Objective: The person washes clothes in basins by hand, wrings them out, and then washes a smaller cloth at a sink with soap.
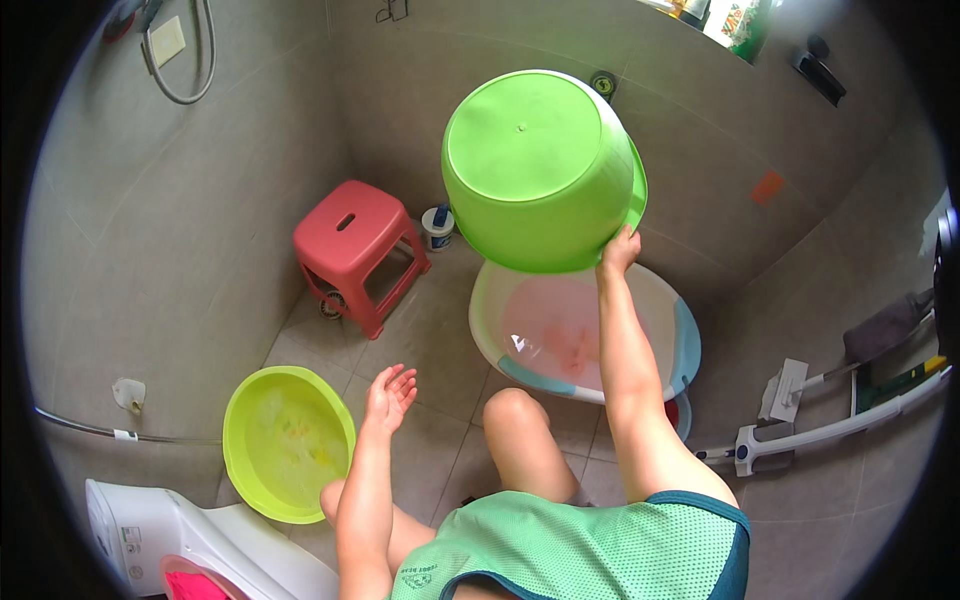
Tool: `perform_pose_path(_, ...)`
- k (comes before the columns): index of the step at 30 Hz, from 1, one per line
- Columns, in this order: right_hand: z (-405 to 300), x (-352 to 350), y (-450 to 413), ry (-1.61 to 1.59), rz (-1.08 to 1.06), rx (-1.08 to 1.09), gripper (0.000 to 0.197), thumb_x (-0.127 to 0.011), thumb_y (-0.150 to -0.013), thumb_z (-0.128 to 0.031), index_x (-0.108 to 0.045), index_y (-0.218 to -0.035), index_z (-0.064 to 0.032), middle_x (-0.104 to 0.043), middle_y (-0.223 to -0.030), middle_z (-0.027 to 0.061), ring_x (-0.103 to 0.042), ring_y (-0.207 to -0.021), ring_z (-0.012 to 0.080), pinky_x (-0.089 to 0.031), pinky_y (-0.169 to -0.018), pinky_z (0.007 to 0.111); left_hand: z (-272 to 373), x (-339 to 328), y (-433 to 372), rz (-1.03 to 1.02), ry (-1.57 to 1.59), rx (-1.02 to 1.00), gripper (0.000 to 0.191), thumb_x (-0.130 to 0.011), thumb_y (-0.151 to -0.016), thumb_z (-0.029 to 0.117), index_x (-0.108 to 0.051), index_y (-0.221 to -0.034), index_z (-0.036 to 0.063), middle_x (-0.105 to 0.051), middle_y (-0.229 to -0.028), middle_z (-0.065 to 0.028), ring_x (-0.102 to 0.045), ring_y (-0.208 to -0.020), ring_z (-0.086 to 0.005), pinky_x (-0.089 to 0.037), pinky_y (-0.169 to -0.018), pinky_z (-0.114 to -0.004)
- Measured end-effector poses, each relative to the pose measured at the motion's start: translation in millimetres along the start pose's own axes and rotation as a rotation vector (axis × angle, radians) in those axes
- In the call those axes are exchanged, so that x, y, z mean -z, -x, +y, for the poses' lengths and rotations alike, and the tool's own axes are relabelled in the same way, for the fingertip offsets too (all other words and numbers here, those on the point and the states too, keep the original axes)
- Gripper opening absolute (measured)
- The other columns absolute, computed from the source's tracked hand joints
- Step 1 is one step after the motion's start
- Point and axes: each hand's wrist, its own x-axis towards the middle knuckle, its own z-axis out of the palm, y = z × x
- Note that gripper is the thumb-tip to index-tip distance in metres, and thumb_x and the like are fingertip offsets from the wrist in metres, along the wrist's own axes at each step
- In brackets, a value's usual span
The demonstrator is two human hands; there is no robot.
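Observation:
My right hand (pixel 620 250) grips the rim of a large bright green plastic bucket (pixel 536 172). The bucket is tipped over with its round base facing me, so its mouth and inside are hidden. Beneath it on the floor stands a white and blue plastic tub (pixel 686 349) with a pinkish bottom and what looks like liquid in it. Empty and with fingers apart, my left hand (pixel 391 397) is in the air, palm turned up. To its left lies a yellow-green plastic basin (pixel 238 442) containing cloudy water and some small orange and yellow patches.
A red plastic stool (pixel 349 225) stands by the back corner, beside a small white container (pixel 437 229). A floor drain (pixel 332 304) lies near the stool's leg. A white toilet (pixel 225 540) is at lower left. Mops and a white-handled cleaning tool (pixel 840 431) lean at right.

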Motion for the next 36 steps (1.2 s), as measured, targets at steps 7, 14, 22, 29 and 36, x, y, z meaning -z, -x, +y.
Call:
perform_pose_path(7, -5.0, -5.4, -27.2, 0.213, 0.041, -0.016, 0.027, -0.044, -0.086, -0.023, -0.056, -0.089, 0.0013, -0.061, -0.082, 0.0188, -0.058, -0.076, 0.0353, -0.043, -0.067, 0.042, 0.7, 12.8, -8.5, 0.105, -0.049, -0.012, 0.028, -0.050, -0.083, 0.026, -0.049, -0.105, 0.0072, -0.060, -0.096, -0.0106, -0.058, -0.079, -0.0166, -0.050, -0.068, -0.029)
perform_pose_path(14, 17.9, -9.7, -54.7, 0.263, 0.037, -0.018, 0.027, -0.045, -0.085, -0.025, -0.056, -0.087, 0.0001, -0.060, -0.083, 0.0190, -0.057, -0.078, 0.0353, -0.043, -0.068, 0.042, 0.3, 29.0, -13.3, 0.173, -0.047, -0.006, 0.026, -0.051, -0.083, 0.025, -0.050, -0.103, 0.0082, -0.060, -0.093, -0.0097, -0.058, -0.079, -0.0171, -0.049, -0.069, -0.029)
perform_pose_path(22, 28.6, -8.6, -80.1, 0.242, -0.052, 0.050, 0.025, -0.044, -0.087, -0.025, -0.056, -0.089, -0.0035, -0.061, -0.082, 0.0149, -0.058, -0.077, 0.0311, -0.043, -0.067, 0.040, 4.6, 3.6, -18.8, 0.222, -0.232, -0.054, 0.026, -0.052, -0.083, 0.024, -0.048, -0.103, 0.0075, -0.060, -0.091, -0.0102, -0.058, -0.075, -0.0173, -0.049, -0.065, -0.029)
perform_pose_path(29, 58.1, -1.5, -114.0, 0.163, -0.094, 0.085, 0.024, -0.045, -0.087, -0.026, -0.055, -0.091, -0.0049, -0.061, -0.081, 0.0141, -0.058, -0.076, 0.0309, -0.043, -0.067, 0.039, 5.3, -79.1, -26.3, 0.120, -0.552, -0.066, 0.027, -0.051, -0.085, 0.024, -0.047, -0.105, 0.0057, -0.060, -0.092, -0.0107, -0.059, -0.077, -0.0174, -0.051, -0.065, -0.030)
perform_pose_path(36, 65.5, 6.1, -142.2, 0.133, -0.132, 0.067, 0.026, -0.045, -0.087, -0.030, -0.054, -0.094, -0.0071, -0.061, -0.084, 0.0141, -0.057, -0.079, 0.0323, -0.042, -0.068, 0.039, -8.0, -136.9, -46.7, 0.067, -0.723, -0.057, 0.030, -0.049, -0.086, 0.025, -0.047, -0.108, 0.0047, -0.059, -0.095, -0.0114, -0.059, -0.079, -0.0180, -0.052, -0.065, -0.029)
